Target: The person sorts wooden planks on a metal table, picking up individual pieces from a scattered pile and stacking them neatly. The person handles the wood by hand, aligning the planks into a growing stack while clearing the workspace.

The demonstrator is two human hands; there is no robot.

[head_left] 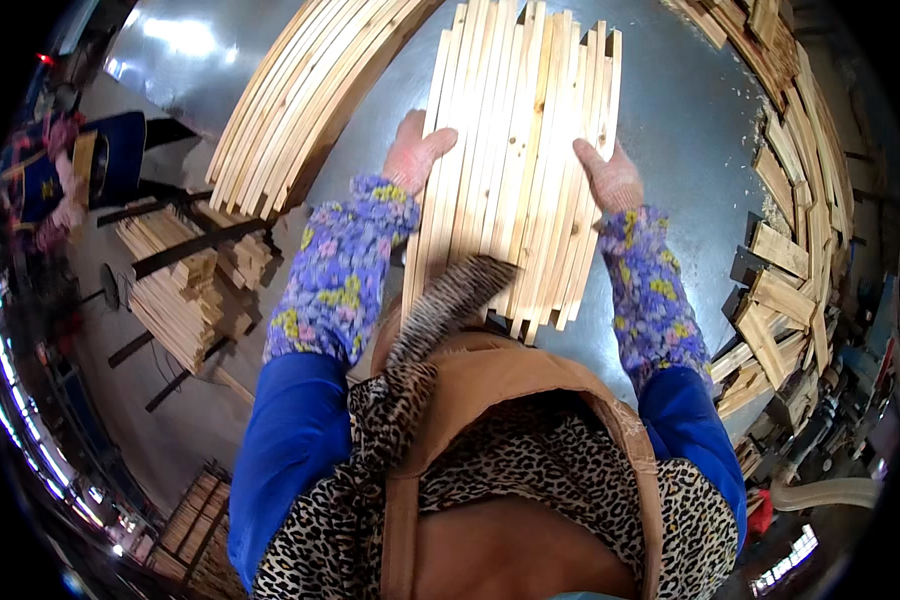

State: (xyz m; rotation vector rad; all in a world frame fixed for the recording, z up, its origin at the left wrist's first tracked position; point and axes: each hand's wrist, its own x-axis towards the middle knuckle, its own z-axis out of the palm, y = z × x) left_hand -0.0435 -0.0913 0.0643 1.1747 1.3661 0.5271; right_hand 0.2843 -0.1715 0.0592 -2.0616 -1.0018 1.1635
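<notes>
A bundle of pale wooden strips (pixel 520 160) lies in front of me, laid side by side with uneven ends. Against its left side presses my left hand (pixel 416 155), in a pinkish glove, the thumb over the top edge. My right hand (pixel 610 178), gloved alike, grips the opposite side with its thumb on the outer strip. The other fingers of both hands are mostly hidden beside the wood. Beneath the bundle is a shiny grey metal table (pixel 690 130).
Another row of long strips (pixel 310 90) lies at the table's left. Offcuts (pixel 780 290) are heaped along the right edge, with shavings near them. Lower left, stacked strips (pixel 175 290) rest on a dark metal rack (pixel 200 248). Another person (pixel 60 180) is at the far left.
</notes>
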